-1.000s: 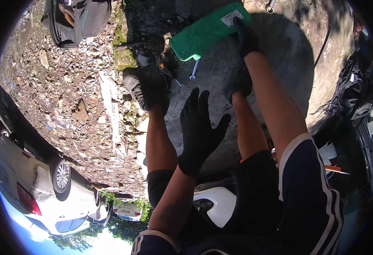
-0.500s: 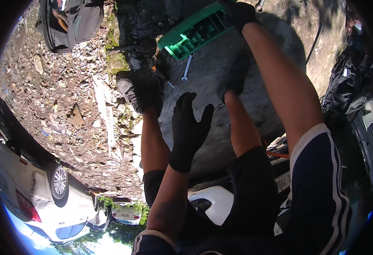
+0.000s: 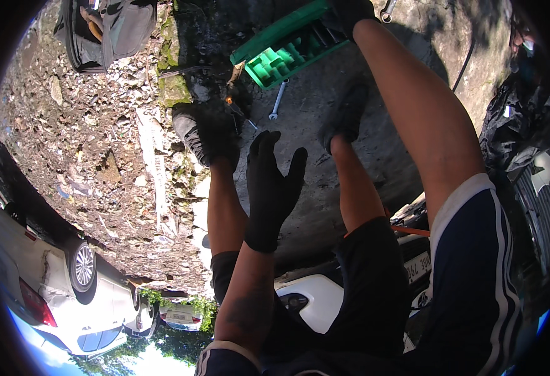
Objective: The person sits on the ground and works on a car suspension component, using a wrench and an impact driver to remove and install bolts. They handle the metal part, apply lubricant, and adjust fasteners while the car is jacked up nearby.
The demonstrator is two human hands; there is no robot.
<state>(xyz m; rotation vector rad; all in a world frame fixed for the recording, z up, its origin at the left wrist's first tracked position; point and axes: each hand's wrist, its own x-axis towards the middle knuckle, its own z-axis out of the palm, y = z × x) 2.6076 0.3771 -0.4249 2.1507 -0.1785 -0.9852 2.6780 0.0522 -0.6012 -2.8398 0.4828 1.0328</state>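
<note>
Green case, head view: lid raised, lying beyond the feet. Right hand, gloved, at its right end; cannot tell whether fingers clamp it. Left hand hovers, thumb apart from fingers. Wrench just beside case; screwdriver near left shoe.

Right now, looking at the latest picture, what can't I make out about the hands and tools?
- Head view: the fingers of the right hand; the top edge and dark shade hide their hold.
- Head view: what lies in the right end of the green case; shade and that hand obscure it.
- Head view: the far end of the ring wrench; the top edge cuts it off.
</note>
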